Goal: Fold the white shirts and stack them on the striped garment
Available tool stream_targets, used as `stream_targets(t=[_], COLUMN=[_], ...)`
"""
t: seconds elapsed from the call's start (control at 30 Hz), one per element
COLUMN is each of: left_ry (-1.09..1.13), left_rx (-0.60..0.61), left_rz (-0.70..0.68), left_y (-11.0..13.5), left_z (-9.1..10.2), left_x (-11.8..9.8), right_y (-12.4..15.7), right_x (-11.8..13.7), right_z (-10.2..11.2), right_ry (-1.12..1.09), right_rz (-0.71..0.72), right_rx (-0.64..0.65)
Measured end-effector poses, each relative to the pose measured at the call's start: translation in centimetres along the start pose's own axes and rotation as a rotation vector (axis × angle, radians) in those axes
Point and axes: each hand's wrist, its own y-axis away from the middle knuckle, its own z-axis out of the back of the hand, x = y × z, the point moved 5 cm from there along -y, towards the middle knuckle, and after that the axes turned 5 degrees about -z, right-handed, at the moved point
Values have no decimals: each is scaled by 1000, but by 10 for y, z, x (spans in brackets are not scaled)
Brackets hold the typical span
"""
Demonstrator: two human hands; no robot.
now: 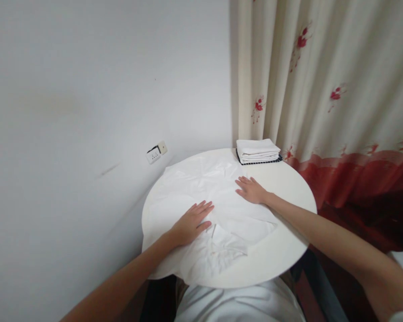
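A white garment, shirt-like in outline, is spread over the round white table. Creases run through its near part, and some of it hangs past the table's left and front edge. My left hand lies palm down on the cloth near the middle, fingers stretched out. Farther to the right, my right hand rests flat on the cloth's right side with its fingers spread. Neither hand grips anything.
Folded white cloths sit stacked on a dark, white-edged mat at the table's back right. A wall with a socket borders the left. A curtain with red flowers hangs behind on the right.
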Motion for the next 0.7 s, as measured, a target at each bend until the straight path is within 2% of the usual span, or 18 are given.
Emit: stream_targets(t=[0.13,0.23,0.3,0.37,0.43,0.53,0.7], left_ry=[-11,-6,6,21,53,166,303], left_rx=[6,1,-8,-21,-28,-18,-57], left_rz=[2,3,-4,-12,-15,22,111], left_y=[1,2,1,1,1,6,46], left_z=[2,2,0,-1,0,7,24], left_x=[-1,-1,-1,-1,0,5,11], right_y=[11,25,35,46,59,77,99], right_x=[-14,-27,-26,-13,3,16,-4], right_z=[-5,4,14,22,22,13,12], right_ry=[-6,28,44,14,-70,-175,-191], right_rz=[43,7,24,114,223,285,258], right_rx=[10,-65,-154,-215,-169,7,96])
